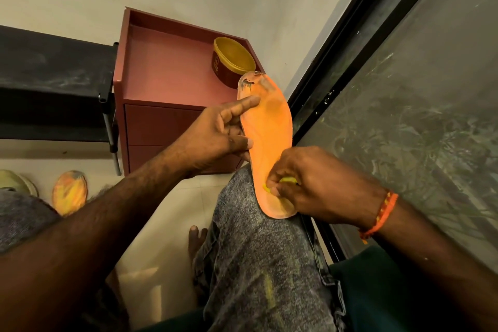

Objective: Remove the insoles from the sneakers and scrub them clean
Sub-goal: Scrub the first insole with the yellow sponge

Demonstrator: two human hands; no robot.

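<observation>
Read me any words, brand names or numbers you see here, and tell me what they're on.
No text can be read.
Round tin on the red cabinet: a gold mark on its side, too small and blurred to read.
Orange insole: only dark stains near the toe, no print visible.

Head-worn camera looks steeply down, close over the hands and lap; wide-angle edges bend

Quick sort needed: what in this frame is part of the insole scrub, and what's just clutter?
In the job:
- orange insole, propped on the knee
- left hand gripping its edge
- right hand pinching a small yellow scrubber against the heel end
- second insole on the floor
- pale shoe, partly out of view

Lying about:
- gold tub on the maroon cabinet
- black rack
</observation>
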